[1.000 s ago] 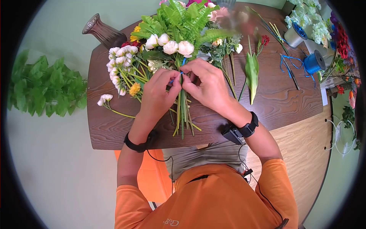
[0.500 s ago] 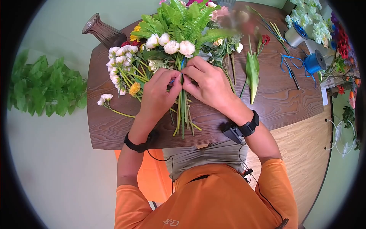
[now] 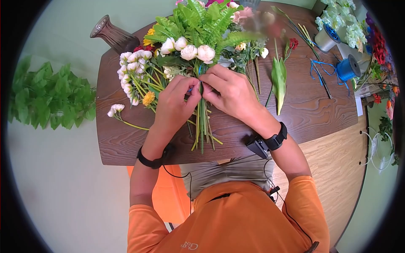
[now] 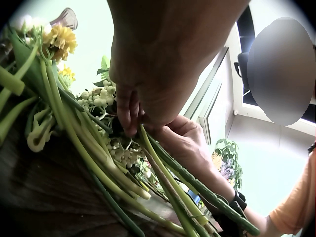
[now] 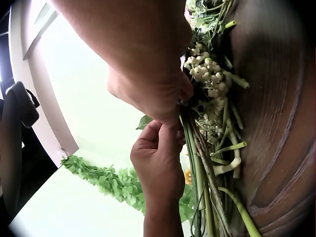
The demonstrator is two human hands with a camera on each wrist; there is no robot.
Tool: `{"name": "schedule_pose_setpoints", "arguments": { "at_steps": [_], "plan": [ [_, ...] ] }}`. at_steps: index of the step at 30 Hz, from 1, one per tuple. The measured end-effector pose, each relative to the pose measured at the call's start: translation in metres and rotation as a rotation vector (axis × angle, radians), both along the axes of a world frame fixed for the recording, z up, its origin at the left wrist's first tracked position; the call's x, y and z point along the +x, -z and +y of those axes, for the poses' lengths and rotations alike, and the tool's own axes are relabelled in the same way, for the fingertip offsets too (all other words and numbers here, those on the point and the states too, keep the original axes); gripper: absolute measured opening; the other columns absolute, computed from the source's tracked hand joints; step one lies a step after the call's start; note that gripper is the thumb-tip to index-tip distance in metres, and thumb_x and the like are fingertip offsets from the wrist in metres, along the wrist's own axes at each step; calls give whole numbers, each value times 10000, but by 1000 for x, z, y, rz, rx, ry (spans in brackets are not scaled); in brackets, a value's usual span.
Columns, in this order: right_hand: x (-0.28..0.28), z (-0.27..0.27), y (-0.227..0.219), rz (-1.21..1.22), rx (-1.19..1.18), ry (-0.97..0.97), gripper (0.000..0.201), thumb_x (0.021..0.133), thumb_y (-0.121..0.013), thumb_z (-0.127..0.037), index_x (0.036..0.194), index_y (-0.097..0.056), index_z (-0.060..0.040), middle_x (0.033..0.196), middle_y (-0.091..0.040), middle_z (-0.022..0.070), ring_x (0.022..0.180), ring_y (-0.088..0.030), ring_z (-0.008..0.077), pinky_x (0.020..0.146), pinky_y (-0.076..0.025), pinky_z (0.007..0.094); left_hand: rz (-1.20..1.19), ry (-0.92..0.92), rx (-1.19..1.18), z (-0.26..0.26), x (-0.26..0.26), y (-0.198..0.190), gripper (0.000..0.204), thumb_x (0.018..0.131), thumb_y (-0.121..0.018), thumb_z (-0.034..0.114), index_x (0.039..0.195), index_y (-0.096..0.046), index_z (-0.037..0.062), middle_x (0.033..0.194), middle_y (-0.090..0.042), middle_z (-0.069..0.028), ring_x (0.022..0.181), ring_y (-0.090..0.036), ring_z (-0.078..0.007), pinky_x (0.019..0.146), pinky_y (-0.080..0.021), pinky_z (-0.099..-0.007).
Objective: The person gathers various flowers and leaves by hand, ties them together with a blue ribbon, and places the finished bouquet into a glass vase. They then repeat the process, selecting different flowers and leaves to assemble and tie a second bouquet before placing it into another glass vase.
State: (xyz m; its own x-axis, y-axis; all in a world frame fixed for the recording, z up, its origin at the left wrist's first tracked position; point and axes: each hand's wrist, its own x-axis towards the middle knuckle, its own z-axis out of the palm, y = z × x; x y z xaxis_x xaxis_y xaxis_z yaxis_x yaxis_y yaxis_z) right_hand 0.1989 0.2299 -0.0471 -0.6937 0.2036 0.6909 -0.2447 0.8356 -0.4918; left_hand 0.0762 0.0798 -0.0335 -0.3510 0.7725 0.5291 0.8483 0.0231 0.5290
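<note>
Both hands meet at the upper stems of a bouquet, where a blue ribbon [image 3: 200,71] shows against the green. My left hand [image 3: 174,101] pinches the ribbon with thumb and forefinger from the left side. From the right, my right hand [image 3: 231,90] pinches it too, fingers bent close to the stems. Much of the ribbon is hidden behind the fingers. Below the hands the bundled stems [image 3: 203,130] fan out toward the table's front edge. Above them are cream-white flowers [image 3: 188,52] and a green fern [image 3: 202,25]. White berries [image 5: 205,69] appear behind the stems in the right wrist view.
White blooms [image 3: 133,66] and a yellow flower [image 3: 149,98] lie left on the wooden table [image 3: 122,145]. A tilted glass vase [image 3: 116,36] is at the back left. On the right are a leafy stem [image 3: 279,84], a blue ribbon spool [image 3: 347,68] and a silver spool [image 3: 327,40].
The hands stay at the stems with only small finger movements. The visible blue ribbon above the right hand has shifted slightly left, and the flower heads have swayed a little.
</note>
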Motion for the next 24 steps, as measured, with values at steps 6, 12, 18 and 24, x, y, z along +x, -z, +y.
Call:
{"name": "schedule_pose_setpoints", "arguments": {
  "at_steps": [6,12,18,24],
  "plan": [
    [0,-1,-2,1,-8,-7,178,816,-731,-96,975,-682,-32,900,-602,96,721,-669,324,604,-558,426,4,1,-14,0,0,-2,115,867,-719,-7,971,-669,-9,867,-660,-103,731,-673,-216,659,-548,-309],
    [1,-1,-3,-45,-145,-23,142,805,-732,-84,918,-690,-9,842,-623,119,692,-665,336,602,-552,410,22,20,17,1,-2,-1,127,864,-723,-3,982,-676,-1,870,-661,-104,710,-677,-228,615,-547,-319],
    [1,0,-10,-244,-529,-53,201,803,-735,-92,949,-704,43,737,-692,128,636,-694,212,602,-549,320,43,2,56,2,3,-2,131,851,-740,-10,974,-695,-1,860,-672,-104,703,-677,-216,603,-545,-311],
    [2,7,-13,-426,-888,-159,176,848,-694,-77,934,-700,77,705,-697,73,654,-688,104,599,-545,277,29,-16,62,3,6,-2,119,849,-749,-16,960,-708,-11,842,-678,-99,706,-669,-189,635,-538,-290]
  ]
}}
